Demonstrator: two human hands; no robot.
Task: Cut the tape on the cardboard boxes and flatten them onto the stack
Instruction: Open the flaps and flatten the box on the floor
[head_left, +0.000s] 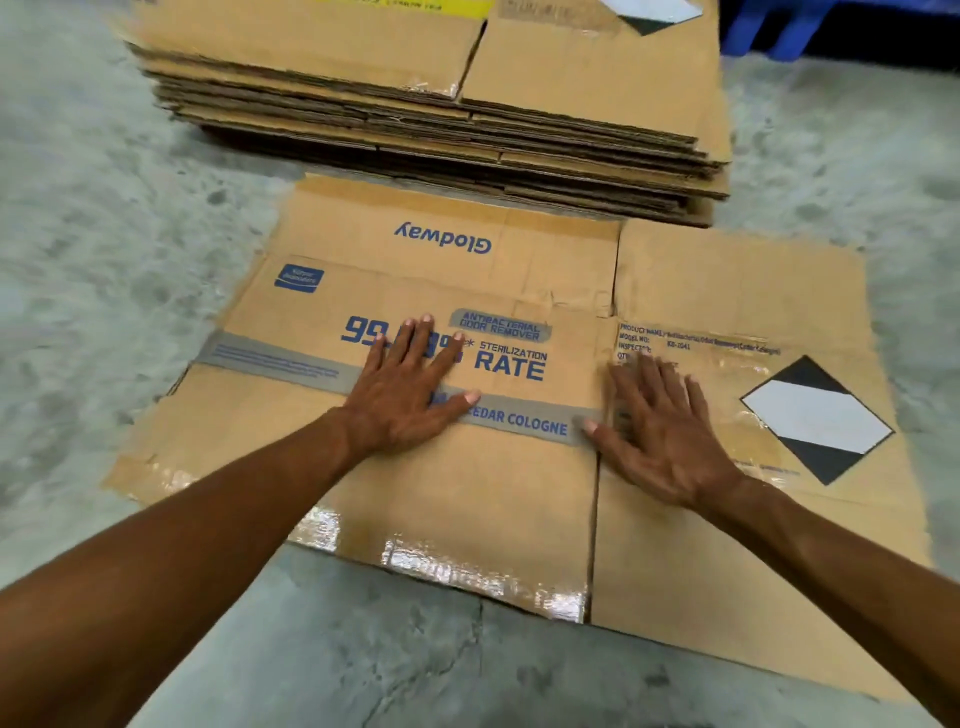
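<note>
A brown cardboard box (483, 499) with blue print lies flattened on the concrete floor in front of me. My left hand (410, 389) rests flat on its printed panel, fingers spread. My right hand (660, 426) lies flat beside the fold line, near a black-and-white diamond label (815, 418). Neither hand holds anything. Shiny clear tape (441, 564) runs along the box's near edge. Behind the box rises the stack of flattened boxes (436, 119), several layers high.
Grey concrete floor (104, 218) surrounds the box and the stack. A blue plastic object (779, 26) sits at the far right corner, behind the stack. No cutting tool is in view.
</note>
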